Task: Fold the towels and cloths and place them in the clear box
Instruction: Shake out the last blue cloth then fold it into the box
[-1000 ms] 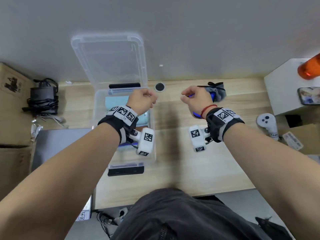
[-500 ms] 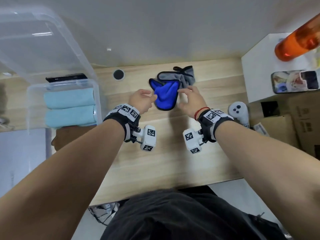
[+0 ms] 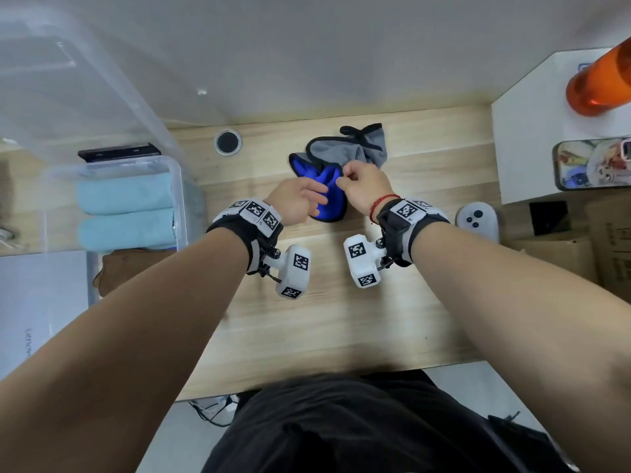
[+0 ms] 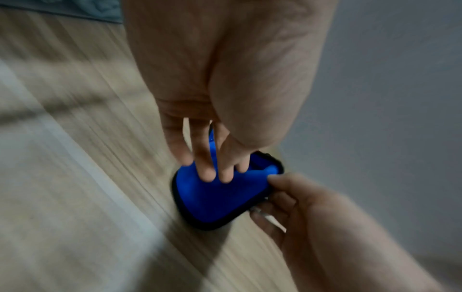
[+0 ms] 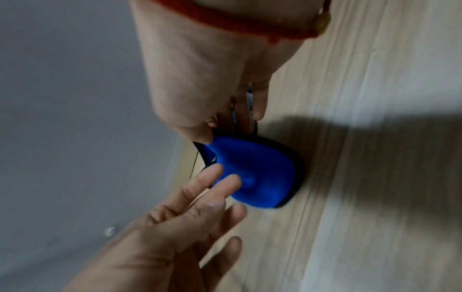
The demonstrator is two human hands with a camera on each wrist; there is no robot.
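— While both hands work at the middle of the pale wooden desk (image 3: 324, 336), what sits in the container at the left?

— The clear plastic storage box (image 3: 179, 199) holds two folded light-blue towels (image 3: 124, 213) lying side by side, with a brown folded cloth (image 3: 117, 274) at its near end. Its transparent lid (image 3: 68, 80) stands open, leaning back toward the grey wall.

— And the cloth still out on the desk?

— A blue-and-grey cloth with dark edging (image 3: 327, 186) lies crumpled toward the back of the desk, well apart from the box, blue face up at the near end, grey bunched behind. The right hand (image 3: 365, 189) pinches its dark hem between thumb and fingers; the left hand (image 3: 297, 203) is released, its straight fingers (image 4: 207, 170) pressing on the blue fabric.

— How much room around it?

— Bare wood runs from the cloth to the desk's near edge and left to the box wall. A round black grommet (image 3: 228, 141) lies between box and cloth. On the right, a white game controller (image 3: 477, 220) rests near a white cabinet (image 3: 532, 131) carrying an orange bottle (image 3: 601, 80) and a patterned phone (image 3: 594, 163).
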